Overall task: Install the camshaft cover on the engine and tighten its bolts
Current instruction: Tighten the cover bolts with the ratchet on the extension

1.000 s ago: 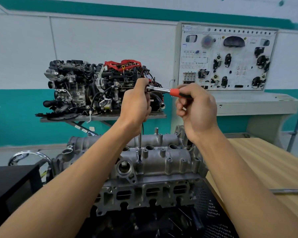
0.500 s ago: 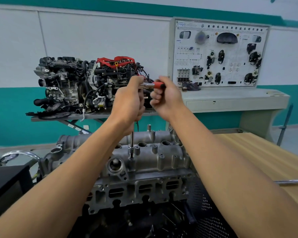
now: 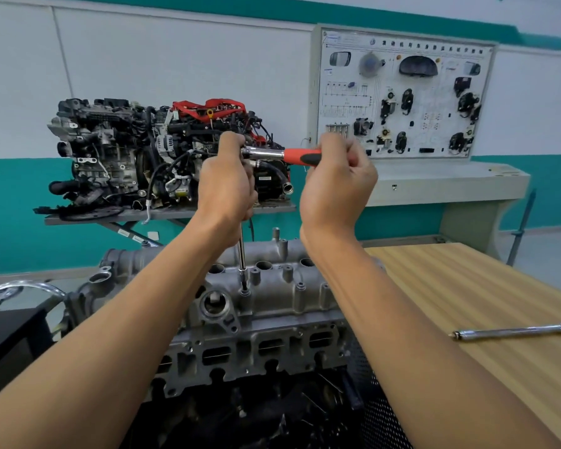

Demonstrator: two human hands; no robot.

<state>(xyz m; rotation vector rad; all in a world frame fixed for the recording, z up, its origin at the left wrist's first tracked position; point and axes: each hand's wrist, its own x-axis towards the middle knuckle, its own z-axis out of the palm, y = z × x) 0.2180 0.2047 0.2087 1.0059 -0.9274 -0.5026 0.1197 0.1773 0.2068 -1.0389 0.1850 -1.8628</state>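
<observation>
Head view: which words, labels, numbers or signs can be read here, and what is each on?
Nothing can be quoted with certainty.
Header row of Chinese characters on the training board: too blurred to read.
Small blue and white labels on the same board: too small.
White sticker on the display engine: too small.
White stickers on the leg of the lift stand: too small.

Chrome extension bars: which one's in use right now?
The upright chrome extension bar below the left hand, reaching the grey camshaft cover; the loose bar lies flat on the wooden table.

Right of camshaft cover [image 3: 305, 296], table [image 3: 467, 286] (extension bar [image 3: 512, 331] on it)
</observation>
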